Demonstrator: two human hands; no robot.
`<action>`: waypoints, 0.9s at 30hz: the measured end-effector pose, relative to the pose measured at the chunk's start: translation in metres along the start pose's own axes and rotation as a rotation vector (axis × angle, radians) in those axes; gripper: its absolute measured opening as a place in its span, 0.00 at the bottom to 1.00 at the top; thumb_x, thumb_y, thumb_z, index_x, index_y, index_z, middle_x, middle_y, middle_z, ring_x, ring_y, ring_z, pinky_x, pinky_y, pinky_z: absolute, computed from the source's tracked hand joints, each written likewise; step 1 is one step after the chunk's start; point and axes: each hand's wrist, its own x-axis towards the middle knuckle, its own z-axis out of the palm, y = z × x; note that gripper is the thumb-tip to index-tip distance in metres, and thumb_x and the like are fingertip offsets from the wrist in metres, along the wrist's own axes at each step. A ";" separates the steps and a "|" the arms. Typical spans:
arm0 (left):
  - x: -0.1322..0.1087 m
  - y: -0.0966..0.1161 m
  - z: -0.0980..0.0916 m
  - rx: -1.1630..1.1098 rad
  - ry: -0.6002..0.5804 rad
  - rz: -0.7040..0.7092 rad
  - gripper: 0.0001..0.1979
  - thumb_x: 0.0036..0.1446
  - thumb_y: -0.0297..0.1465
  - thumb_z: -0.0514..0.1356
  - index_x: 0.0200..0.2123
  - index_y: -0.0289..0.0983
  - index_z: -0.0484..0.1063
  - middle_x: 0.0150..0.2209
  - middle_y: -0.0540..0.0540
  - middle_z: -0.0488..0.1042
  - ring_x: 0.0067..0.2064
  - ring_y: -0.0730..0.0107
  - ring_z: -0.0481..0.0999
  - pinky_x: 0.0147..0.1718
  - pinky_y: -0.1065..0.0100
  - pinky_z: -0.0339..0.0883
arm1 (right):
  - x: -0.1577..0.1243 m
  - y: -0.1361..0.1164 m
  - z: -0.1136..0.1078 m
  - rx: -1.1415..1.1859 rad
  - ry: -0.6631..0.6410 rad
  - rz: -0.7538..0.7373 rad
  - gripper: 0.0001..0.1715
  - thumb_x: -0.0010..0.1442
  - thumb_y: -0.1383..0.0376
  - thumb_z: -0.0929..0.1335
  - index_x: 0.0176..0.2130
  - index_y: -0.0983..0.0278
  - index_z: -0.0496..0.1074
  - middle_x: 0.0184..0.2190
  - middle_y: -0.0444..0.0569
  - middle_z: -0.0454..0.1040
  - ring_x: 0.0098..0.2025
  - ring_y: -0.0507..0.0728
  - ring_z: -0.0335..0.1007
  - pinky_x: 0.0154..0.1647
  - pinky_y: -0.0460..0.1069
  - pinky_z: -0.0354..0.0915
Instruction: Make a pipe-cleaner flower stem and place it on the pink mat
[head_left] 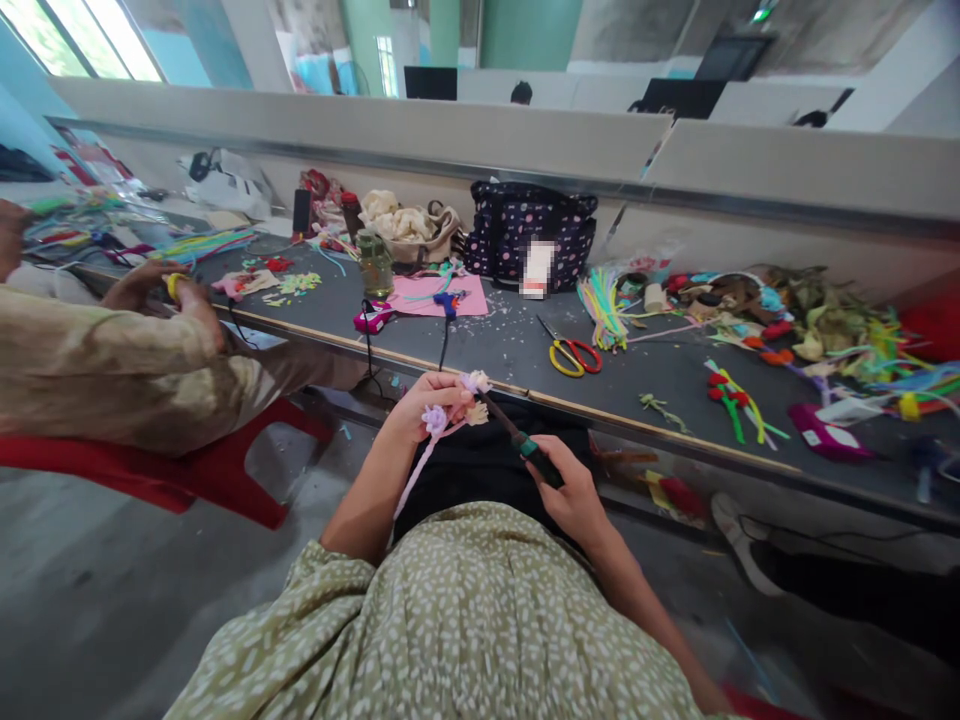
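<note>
My left hand is closed on a small bunch of pale purple and cream pipe-cleaner flowers, with a pink strand trailing down from it over my lap. My right hand grips the lower end of a dark stem wrapped in green tape that runs up to the flowers. Both hands are held in front of the table's near edge, above my lap.
The dark table holds yellow-and-red scissors, a glue gun on pink paper, a polka-dot bag, bundles of coloured pipe cleaners and craft scraps at right. Another person's hands work at left, seated on a red chair.
</note>
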 end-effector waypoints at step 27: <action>-0.001 0.000 0.008 -0.081 0.134 0.010 0.13 0.37 0.35 0.73 0.21 0.34 0.74 0.15 0.52 0.67 0.17 0.78 0.64 0.22 0.72 0.64 | 0.000 0.002 -0.009 -0.318 0.023 -0.207 0.36 0.56 0.78 0.61 0.62 0.61 0.60 0.55 0.61 0.70 0.58 0.66 0.68 0.57 0.66 0.68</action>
